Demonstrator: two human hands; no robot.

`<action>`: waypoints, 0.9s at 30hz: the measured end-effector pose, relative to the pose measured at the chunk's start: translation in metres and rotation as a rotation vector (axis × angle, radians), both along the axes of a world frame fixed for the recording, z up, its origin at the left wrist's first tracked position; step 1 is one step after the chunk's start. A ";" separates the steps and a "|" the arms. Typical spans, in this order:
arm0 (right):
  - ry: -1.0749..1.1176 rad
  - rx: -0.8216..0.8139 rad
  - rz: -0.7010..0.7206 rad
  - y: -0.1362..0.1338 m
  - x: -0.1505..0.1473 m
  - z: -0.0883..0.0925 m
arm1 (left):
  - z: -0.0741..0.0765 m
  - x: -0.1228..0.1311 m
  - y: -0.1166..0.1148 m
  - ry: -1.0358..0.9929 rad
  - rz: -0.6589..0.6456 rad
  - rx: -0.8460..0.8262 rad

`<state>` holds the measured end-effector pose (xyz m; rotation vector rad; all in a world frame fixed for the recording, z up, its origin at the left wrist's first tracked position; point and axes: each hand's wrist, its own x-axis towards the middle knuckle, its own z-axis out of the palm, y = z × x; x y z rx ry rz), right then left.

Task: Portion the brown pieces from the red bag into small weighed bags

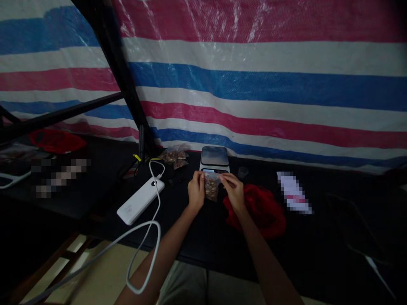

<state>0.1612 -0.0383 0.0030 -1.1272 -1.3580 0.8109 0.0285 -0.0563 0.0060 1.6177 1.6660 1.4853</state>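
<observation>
A small clear zip bag (211,189) with brown bits inside hangs between my two hands, in front of the kitchen scale. My left hand (196,188) pinches its upper left edge. The fingers of my right hand (233,189) are closed on its upper right corner. Just behind the bag stands the scale (215,156), with a dark top plate and a lit display partly hidden by my hands. A red mesh bag (262,212) lies under and to the right of my right wrist. What exactly fills the zip bag is too dark to tell.
Several filled zip bags (175,156) lie behind on the left. A white power bank (140,200) with a looping white cable (159,237) is left of my hands. A small clear cup (243,172) stands right of the scale. Another red bag (57,140) is far left. Striped sheeting (254,89) closes the back.
</observation>
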 end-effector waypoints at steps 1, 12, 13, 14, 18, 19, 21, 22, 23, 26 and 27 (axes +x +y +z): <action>0.005 -0.016 0.004 0.000 -0.001 -0.001 | 0.001 0.000 0.000 -0.008 -0.014 -0.003; -0.003 -0.015 0.045 0.002 -0.004 -0.009 | -0.002 0.001 0.002 0.050 -0.059 0.034; -0.002 -0.006 0.045 0.002 -0.004 -0.008 | -0.002 0.001 0.002 0.047 -0.059 0.036; -0.005 0.005 0.043 0.001 -0.004 -0.007 | -0.002 0.001 0.002 0.043 -0.059 0.036; -0.024 0.066 0.043 0.001 -0.004 -0.004 | -0.002 0.000 0.001 0.043 -0.051 0.038; -0.022 0.081 0.038 0.001 -0.004 -0.004 | -0.002 0.000 0.001 0.047 -0.051 0.040; -0.011 0.105 0.018 0.002 -0.004 -0.005 | -0.002 0.000 0.000 0.056 -0.054 0.039; -0.006 0.111 0.010 0.002 -0.004 -0.005 | -0.002 0.000 0.000 0.058 -0.055 0.036; -0.002 0.112 0.008 0.003 -0.003 -0.006 | -0.002 0.000 0.000 0.059 -0.055 0.034; -0.001 0.096 0.015 0.004 -0.003 -0.009 | -0.003 0.000 0.000 0.053 -0.067 0.028; -0.005 0.090 0.016 0.004 -0.003 -0.010 | -0.003 0.000 0.000 0.052 -0.073 0.025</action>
